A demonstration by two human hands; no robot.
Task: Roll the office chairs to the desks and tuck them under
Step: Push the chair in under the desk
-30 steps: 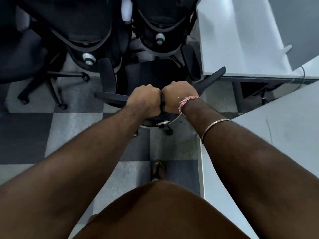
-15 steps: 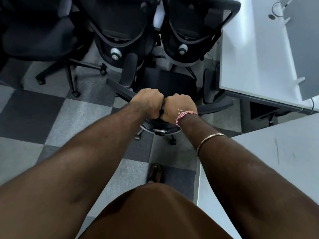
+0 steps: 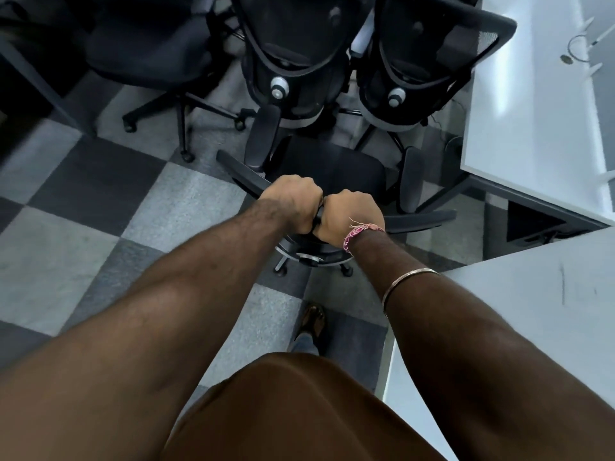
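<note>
A black office chair stands on the floor just in front of me, seen from above and behind. My left hand and my right hand grip the top edge of its backrest side by side, fingers curled over it. Its seat faces two black mesh-backed chairs, the left one and the right one, which stand close together right ahead of it. A white desk lies to the right of those chairs. A second white desk is at my right side.
Another black chair with a star base stands at the upper left. The floor is a grey and dark checkered carpet. A cable lies on the far desk. My foot is behind the held chair.
The view has swung left and the chair has turned a little, its backrest edge now slanting. Both hands keep the same grip on the backrest.
</note>
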